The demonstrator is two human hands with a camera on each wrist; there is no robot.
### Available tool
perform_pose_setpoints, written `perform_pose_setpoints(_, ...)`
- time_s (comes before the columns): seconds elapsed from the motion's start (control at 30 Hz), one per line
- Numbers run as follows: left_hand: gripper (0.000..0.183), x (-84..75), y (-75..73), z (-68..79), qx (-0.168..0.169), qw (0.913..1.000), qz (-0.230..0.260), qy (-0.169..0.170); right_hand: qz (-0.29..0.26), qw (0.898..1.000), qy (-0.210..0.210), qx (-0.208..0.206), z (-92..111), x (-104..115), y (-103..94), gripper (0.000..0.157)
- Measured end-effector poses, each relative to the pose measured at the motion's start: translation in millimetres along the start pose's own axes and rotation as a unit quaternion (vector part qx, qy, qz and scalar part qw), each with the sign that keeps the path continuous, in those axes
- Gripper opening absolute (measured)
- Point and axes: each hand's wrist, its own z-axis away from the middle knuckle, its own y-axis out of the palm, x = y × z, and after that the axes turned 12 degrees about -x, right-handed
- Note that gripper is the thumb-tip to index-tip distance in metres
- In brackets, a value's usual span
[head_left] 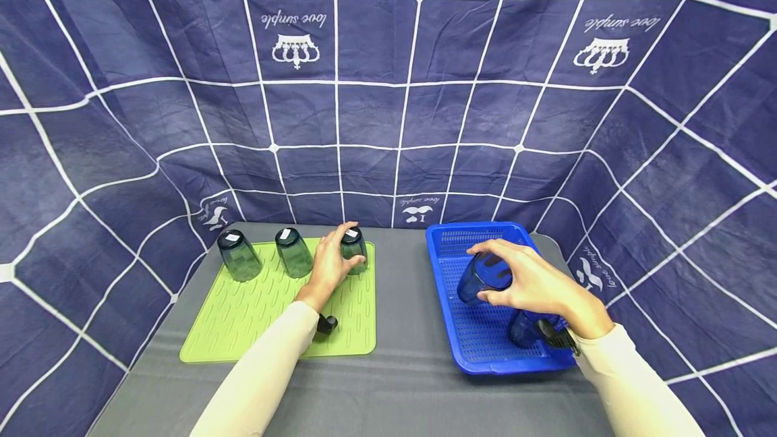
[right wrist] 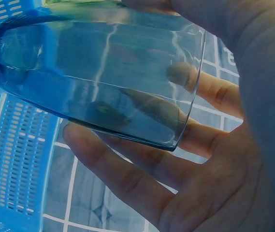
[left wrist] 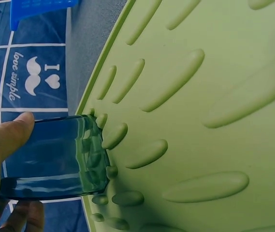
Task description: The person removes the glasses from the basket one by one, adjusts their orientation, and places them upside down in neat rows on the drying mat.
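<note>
My left hand (head_left: 330,263) holds a tinted drinking glass (head_left: 357,245) at the right back of the green drying mat (head_left: 273,315), thumb and fingers on opposite sides. That glass stands upside down, rim at the ridged mat in the left wrist view. Over the blue basket (head_left: 452,339), my right hand (head_left: 537,283) grips another glass (head_left: 470,286) near its rim, mouth up and tilted. In the right wrist view the fingers wrap round this clear glass (right wrist: 123,72). Another glass (head_left: 523,329) lies in the basket, partly hidden below the right wrist.
Two more upturned glasses stand along the mat's back edge, one at the corner (head_left: 241,258) and one in the middle (head_left: 294,255). Grey tabletop (head_left: 403,309) separates mat and basket. A blue checked cloth (head_left: 376,113) hangs behind and at both sides.
</note>
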Motion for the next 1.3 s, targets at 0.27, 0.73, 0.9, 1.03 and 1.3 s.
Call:
perform_pose_setpoints(0.27, 0.099, -8.6, -3.6, 2.0, -0.004, 0.9999, 0.003, -0.009, -0.004, 1.0, -0.005, -0.003, -3.3, 11.1, -1.5, 0.075)
perform_pose_setpoints(0.73, 0.09, -51.9, -24.0, -0.5, 0.025, 0.9976, -0.039, -0.051, -0.031, 0.999, -0.041, -0.018, -4.9, 26.7, 0.9, 0.076)
perform_pose_setpoints(0.9, 0.091, -54.8, -24.1, -2.8, 0.049, 0.9948, -0.049, -0.075, -0.038, 0.998, -0.05, -0.026, -4.5, 31.2, 4.1, 0.075)
perform_pose_setpoints(1.03, 0.091, -57.2, -24.3, -4.6, 0.066, 0.9916, -0.062, -0.092, -0.044, 0.997, -0.058, -0.034, -3.9, 34.3, 7.6, 0.074)
perform_pose_setpoints(1.3, 0.096, -63.0, -27.6, -7.8, 0.091, 0.9878, -0.065, -0.108, -0.053, 0.996, -0.058, -0.046, -1.6, 40.9, 12.5, 0.073)
